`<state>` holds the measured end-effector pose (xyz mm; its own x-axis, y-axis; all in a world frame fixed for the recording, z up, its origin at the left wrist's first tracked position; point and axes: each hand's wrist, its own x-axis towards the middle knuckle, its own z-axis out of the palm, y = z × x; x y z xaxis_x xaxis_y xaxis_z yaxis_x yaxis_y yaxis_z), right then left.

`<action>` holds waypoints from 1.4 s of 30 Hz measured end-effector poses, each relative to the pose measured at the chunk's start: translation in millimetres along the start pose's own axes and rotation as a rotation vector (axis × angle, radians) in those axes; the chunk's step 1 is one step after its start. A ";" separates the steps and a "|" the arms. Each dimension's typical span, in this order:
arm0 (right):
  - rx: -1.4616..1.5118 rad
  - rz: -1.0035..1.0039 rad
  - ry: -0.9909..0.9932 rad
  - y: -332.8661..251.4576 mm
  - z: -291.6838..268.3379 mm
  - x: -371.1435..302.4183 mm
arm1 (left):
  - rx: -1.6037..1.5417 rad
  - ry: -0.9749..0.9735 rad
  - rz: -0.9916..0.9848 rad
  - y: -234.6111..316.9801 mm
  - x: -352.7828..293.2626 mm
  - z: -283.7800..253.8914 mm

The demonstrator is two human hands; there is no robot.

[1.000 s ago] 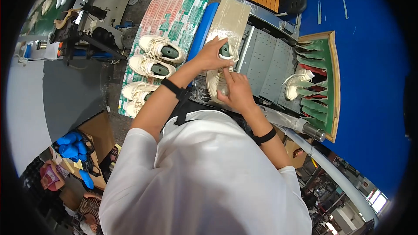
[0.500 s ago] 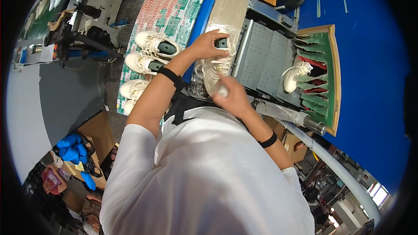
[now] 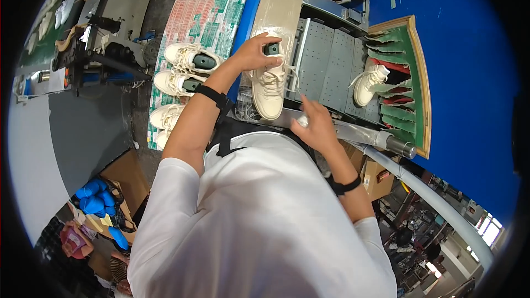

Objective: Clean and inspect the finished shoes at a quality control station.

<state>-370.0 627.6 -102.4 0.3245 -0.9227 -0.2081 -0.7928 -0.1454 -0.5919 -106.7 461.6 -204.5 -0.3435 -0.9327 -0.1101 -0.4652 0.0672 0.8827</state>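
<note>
A cream lace-up sneaker [image 3: 269,98] with a dark green shoe last [image 3: 272,49] in its opening stands on the tan board, toe toward me. My left hand [image 3: 255,54] grips it by the collar, thumb and fingers on either side of the last. Right of the toe and apart from the shoe is my right hand [image 3: 320,125], slightly blurred. Between its thumb and fingers shows a small white wad [image 3: 302,120], whose kind I cannot make out. A loose lace hangs at the sneaker's right side.
Several cream sneakers [image 3: 185,84] sit on the patterned table [image 3: 207,14] at left. Right of the tan board [image 3: 279,11] runs a grey perforated conveyor [image 3: 323,55]. Another sneaker [image 3: 369,85] lies there beside the green strip curtain [image 3: 395,58]. A metal rail [image 3: 364,134] crosses in front.
My right hand has moved right, off the sneaker's toe, with its white wad. The sneaker's toe and front now show uncovered. My left hand keeps its grip on the collar.
</note>
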 end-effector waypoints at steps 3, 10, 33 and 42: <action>0.099 -0.093 0.110 -10.4 21.1 40.3 | -0.041 -0.045 0.054 -6.5 3.4 -0.1; -0.018 -0.126 0.053 -15.1 19.4 19.5 | -0.018 -0.026 0.004 -6.8 1.3 -0.9; 0.613 0.205 0.091 -0.3 29.6 37.2 | -0.561 -0.061 -0.093 -29.7 -23.5 -22.3; 0.787 0.459 -0.041 9.6 86.2 72.3 | -0.368 0.562 -0.372 -2.5 -79.8 59.1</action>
<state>-309.7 590.3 -190.3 0.0937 -0.8141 -0.5732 -0.2721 0.5328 -0.8013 -126.3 556.8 -225.0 0.2951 -0.9173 -0.2675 -0.1334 -0.3168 0.9391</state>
